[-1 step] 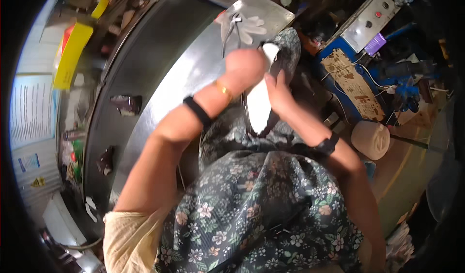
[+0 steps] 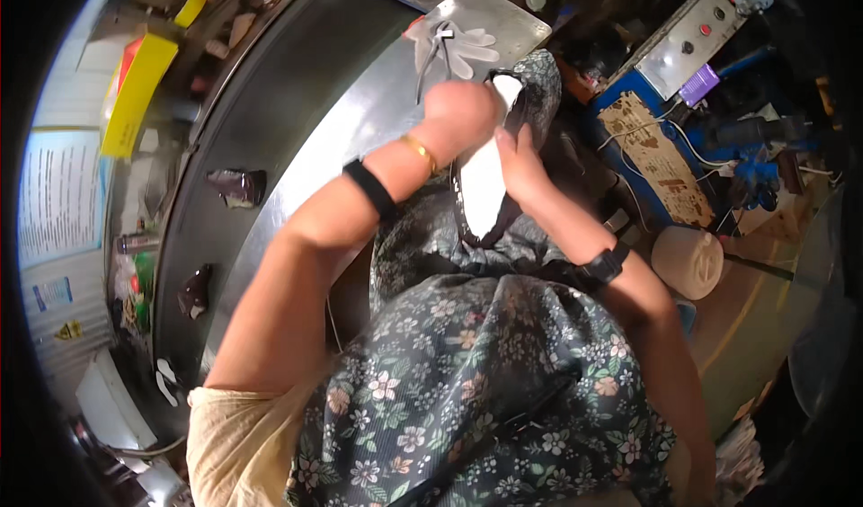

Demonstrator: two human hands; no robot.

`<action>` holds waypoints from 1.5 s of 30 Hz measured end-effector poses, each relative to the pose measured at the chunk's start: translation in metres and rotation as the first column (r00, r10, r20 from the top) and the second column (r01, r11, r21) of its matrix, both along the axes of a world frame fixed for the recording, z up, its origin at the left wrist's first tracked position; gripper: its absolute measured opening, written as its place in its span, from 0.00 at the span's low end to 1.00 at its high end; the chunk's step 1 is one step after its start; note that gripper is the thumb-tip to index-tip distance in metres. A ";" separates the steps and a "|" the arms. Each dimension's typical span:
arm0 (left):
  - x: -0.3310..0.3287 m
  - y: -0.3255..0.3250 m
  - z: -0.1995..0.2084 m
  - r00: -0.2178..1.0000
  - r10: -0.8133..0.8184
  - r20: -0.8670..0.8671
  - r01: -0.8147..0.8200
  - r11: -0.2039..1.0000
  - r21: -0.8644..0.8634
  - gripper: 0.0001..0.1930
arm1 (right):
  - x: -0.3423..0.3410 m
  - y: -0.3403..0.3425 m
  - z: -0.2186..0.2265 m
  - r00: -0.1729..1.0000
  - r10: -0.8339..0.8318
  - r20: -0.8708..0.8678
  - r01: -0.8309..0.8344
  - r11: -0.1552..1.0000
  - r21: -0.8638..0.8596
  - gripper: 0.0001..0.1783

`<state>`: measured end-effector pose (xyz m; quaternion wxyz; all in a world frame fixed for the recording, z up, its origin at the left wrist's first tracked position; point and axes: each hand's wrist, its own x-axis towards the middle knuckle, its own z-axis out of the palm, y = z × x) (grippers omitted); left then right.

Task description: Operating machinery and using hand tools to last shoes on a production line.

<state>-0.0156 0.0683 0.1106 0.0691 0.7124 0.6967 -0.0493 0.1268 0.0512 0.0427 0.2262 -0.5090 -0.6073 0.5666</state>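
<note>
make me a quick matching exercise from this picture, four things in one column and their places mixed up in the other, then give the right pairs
1. dark shoe-shaped piece with a white face
2. pale glove
3. purple box
4. whitish round container

A. beside the grey panel with round buttons
B. at the left hand and right hand
C. below the blue machine in the picture
D. on the metal table, by the pliers

Right pairs: 1-B, 2-D, 3-A, 4-C
</note>
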 end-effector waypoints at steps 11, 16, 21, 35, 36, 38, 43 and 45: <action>0.011 -0.070 -0.055 0.776 0.364 0.515 -0.333 0.930 -0.155 0.31 | 0.007 -0.015 -0.011 0.995 -0.099 -0.030 0.103 0.966 0.236 0.41; -0.002 -0.048 -0.063 0.423 0.520 0.742 -0.439 0.834 -0.335 0.38 | 0.042 0.014 -0.010 0.988 0.124 -0.087 -0.127 0.992 -0.021 0.44; -0.001 0.038 -0.059 0.067 0.393 0.917 -0.242 0.898 -0.368 0.44 | 0.031 0.107 -0.007 0.958 -0.270 -0.094 0.188 0.843 -0.504 0.47; -0.013 0.029 -0.062 -0.165 0.341 0.925 -0.265 0.888 -0.375 0.17 | -0.019 0.101 0.002 0.998 -0.038 0.054 0.028 0.982 0.189 0.28; -0.020 0.012 -0.063 -0.640 0.367 0.675 -0.197 0.770 -0.606 0.16 | -0.025 0.086 0.010 0.986 -0.112 -0.125 0.112 0.994 -0.012 0.27; -0.037 -0.021 -0.066 -0.808 0.196 0.555 -0.223 0.770 -0.598 0.15 | -0.016 0.055 0.030 0.959 0.076 -0.274 -0.125 0.979 -0.163 0.27; -0.035 -0.035 -0.058 -0.831 -0.070 0.552 -0.507 0.505 -0.699 0.21 | 0.023 -0.007 0.054 0.722 0.399 0.565 -0.680 0.559 0.474 0.49; -0.016 -0.022 -0.047 -0.771 -0.021 0.637 -0.516 0.607 -0.604 0.17 | 0.037 0.005 0.056 0.848 0.397 0.352 -0.529 0.683 0.503 0.48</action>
